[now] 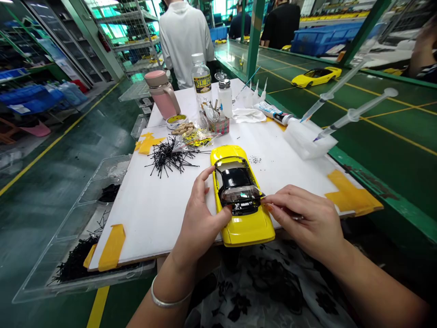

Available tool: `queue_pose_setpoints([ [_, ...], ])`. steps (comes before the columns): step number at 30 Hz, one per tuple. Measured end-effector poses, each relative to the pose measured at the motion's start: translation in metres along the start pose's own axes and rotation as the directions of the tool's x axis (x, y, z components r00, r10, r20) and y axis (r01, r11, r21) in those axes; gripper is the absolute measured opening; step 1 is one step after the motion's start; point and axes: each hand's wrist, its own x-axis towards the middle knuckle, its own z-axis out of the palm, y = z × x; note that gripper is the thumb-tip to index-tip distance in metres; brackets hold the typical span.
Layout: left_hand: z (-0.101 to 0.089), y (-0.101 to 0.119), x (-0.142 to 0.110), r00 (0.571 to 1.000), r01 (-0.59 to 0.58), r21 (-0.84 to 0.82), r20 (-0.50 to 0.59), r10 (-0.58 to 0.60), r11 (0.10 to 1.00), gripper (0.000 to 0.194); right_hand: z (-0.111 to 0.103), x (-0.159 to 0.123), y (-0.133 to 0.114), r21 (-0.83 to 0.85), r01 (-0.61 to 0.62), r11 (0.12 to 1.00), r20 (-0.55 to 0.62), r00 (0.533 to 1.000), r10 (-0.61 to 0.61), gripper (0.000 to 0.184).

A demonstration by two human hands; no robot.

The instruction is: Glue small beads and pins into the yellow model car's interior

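Note:
A yellow model car [249,228] with a black roof lies at the front edge of the white board. My left hand [201,214] grips it from the left, fingers along its side and thumb near the rear window opening. On the other side, my right hand [307,216] has thumb and forefinger pinched together at the edge of the clear rear window [241,193]. A small dark tip shows at those fingertips, and a bit of shiny metal shows below the palm; what it holds cannot be made out. Tiny black bits [255,160] lie beyond the car.
A pile of thin black sticks [169,157] lies left on the white board [150,205], near a plastic bag [196,136]. Behind stand a pink mug [162,93] and bottle [202,82]. Syringes [351,116] stick up from a white block [309,139]. Another yellow car [316,77] sits beyond.

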Motion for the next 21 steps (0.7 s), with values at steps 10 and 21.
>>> queue_pose_setpoints([
  [10,0.000,-0.006,-0.004,1.000,-0.022,-0.022,-0.011,0.021,1.000,0.076,0.000,0.001,0.010,-0.027,0.174,0.984,0.095,0.981,-0.170,0.015],
  [21,-0.002,-0.007,-0.005,0.999,-0.041,-0.025,0.006,0.041,0.999,0.072,-0.006,0.010,0.022,0.080,0.178,0.981,0.174,0.966,-0.190,0.015],
])
